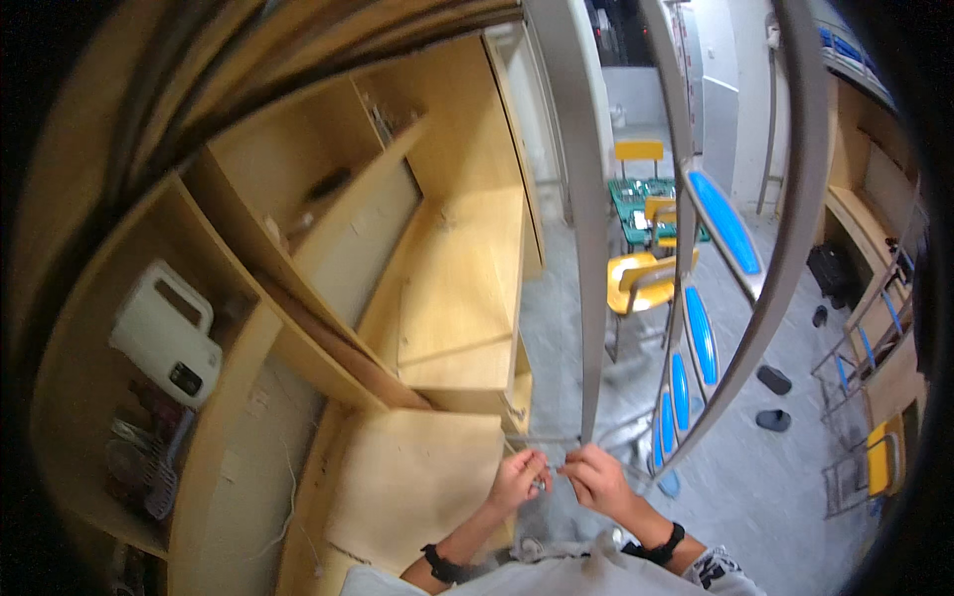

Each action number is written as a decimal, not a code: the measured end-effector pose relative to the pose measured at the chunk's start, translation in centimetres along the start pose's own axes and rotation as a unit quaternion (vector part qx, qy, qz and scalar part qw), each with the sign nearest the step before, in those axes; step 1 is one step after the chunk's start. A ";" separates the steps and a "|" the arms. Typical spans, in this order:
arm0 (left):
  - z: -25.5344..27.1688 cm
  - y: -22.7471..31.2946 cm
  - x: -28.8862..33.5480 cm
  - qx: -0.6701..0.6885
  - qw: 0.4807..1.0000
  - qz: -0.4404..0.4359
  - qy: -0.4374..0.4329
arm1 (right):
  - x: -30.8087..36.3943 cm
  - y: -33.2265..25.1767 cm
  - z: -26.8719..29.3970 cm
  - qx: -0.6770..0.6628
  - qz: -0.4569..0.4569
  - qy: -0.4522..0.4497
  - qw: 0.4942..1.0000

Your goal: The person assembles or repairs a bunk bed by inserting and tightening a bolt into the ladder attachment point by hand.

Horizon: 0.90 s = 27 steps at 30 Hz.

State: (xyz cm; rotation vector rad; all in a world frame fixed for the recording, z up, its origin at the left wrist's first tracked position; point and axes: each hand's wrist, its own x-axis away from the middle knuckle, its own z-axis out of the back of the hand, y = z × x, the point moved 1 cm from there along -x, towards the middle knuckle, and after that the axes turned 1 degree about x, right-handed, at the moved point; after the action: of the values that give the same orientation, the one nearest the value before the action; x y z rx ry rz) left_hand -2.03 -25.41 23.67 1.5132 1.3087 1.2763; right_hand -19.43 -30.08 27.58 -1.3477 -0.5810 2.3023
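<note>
Low in the middle, just beyond my body, my left hand (518,478) is closed with its fingers pinched together. A small pale thing shows at its fingertips, too small to make out. My right hand (597,479) faces it a short way to the right, thumb and fingers pinched at the same spot between the hands. A thin light piece seems to run from one hand to the other; its kind is unclear. Both hands are near the foot of a grey metal post (587,298) and a horizontal metal bar (545,438). Dark bands circle both wrists.
Wooden desks (467,288) with shelves line the left, one shelf holding a white electric kettle (169,333). A metal ladder with blue treads (701,333) rises at the right. Yellow chairs (636,283), a green table (628,199) and dark slippers (773,420) stand beyond.
</note>
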 end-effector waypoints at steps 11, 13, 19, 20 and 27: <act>-6.7 1.3 -2.3 0.027 0.961 0.244 -0.126 | 2.9 2.2 7.1 -0.030 -0.018 0.002 0.999; -9.2 0.0 -3.2 -0.084 0.972 0.214 -0.055 | 3.9 2.4 8.5 -0.083 -0.119 0.013 0.989; -13.7 -3.8 -5.1 -0.255 0.956 0.052 -0.134 | 9.0 5.4 11.7 0.007 -0.332 -0.067 0.941; -15.8 -2.6 -5.2 -0.226 0.956 0.150 -0.109 | 9.1 5.4 12.8 0.004 -0.347 -0.041 0.937; -24.9 -6.9 -6.9 -0.101 0.934 0.308 -0.149 | 15.5 9.0 20.9 -0.010 -0.318 -0.040 0.947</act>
State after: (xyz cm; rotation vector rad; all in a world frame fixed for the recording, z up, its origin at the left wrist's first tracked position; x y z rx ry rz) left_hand -27.73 -32.51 21.19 1.9493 0.4944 1.4245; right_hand -46.09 -32.23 20.96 -0.8951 -0.9114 1.8204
